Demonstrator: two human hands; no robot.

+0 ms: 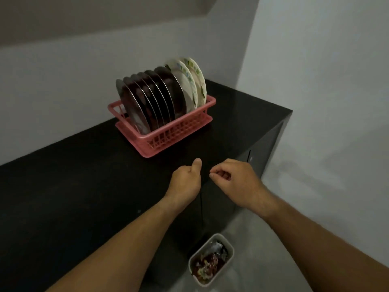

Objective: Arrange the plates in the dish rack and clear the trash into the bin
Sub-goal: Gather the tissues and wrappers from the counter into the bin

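Observation:
A pink plastic dish rack [185, 125] stands on the black cabinet top [73, 182]. Several steel plates [151, 100] and patterned white plates [192, 83] stand upright in it, side by side. My left hand [186, 182] hovers over the cabinet's front edge in a fist with the thumb raised, holding nothing. My right hand [233, 180] is beside it, fingers curled, nothing visible in it. On the floor below stands a small white bin [229, 247] with crumpled wrappers [210, 262] inside.
The cabinet's right end [263, 144] meets a grey wall corner. Grey floor [273, 260] stretches to the right of the bin. A wall runs behind the cabinet.

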